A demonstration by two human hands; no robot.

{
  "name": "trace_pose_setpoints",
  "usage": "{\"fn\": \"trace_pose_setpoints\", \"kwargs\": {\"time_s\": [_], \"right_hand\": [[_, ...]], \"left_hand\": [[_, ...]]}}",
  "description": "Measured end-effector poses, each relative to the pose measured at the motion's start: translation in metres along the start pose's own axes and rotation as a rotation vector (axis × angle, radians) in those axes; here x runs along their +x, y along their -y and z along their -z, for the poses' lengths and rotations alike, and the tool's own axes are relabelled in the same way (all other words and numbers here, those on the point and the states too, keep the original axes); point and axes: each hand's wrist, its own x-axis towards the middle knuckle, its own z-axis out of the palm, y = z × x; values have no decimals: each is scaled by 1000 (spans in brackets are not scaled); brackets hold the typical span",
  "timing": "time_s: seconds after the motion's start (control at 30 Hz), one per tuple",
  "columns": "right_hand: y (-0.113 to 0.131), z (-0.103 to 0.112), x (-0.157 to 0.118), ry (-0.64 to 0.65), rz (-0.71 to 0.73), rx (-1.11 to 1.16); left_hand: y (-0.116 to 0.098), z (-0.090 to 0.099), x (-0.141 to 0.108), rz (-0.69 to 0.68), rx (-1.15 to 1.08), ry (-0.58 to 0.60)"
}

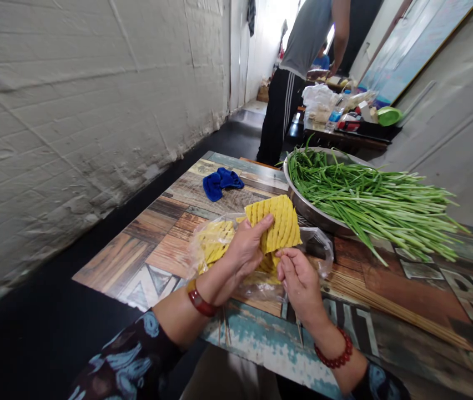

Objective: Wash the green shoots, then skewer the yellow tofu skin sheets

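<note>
Patterned sleeve [122, 355], left hand [245, 247], yellow scored sheet [283, 222] under thumb [265, 222].

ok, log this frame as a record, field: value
left hand: holds ridged yellow sheet
right hand: at the sheet's lower edge; grip unclear
bag: clear plastic, beneath the sheet, more yellow pieces in it
bowl: metal, heaped with long green stalks
cloth: blue, beyond bag
sticks: thin, on table, right side
background: person standing, bent forward

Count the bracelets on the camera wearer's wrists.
2: a reddish-brown bangle around the left wrist and a red beaded bracelet around the right wrist. Any others under the patterned sleeves would be hidden.
</note>
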Motion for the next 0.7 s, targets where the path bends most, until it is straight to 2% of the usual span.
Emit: {"fn": "trace_pose_setpoints", "kwargs": {"time_s": [0.3,0.7], "right_hand": [[2,0,2,-1,-16,14],[1,2,4,-11,0,8]], "left_hand": [[6,4,2,-4,-6,40],[2,2,0,4,-14,24]]}}
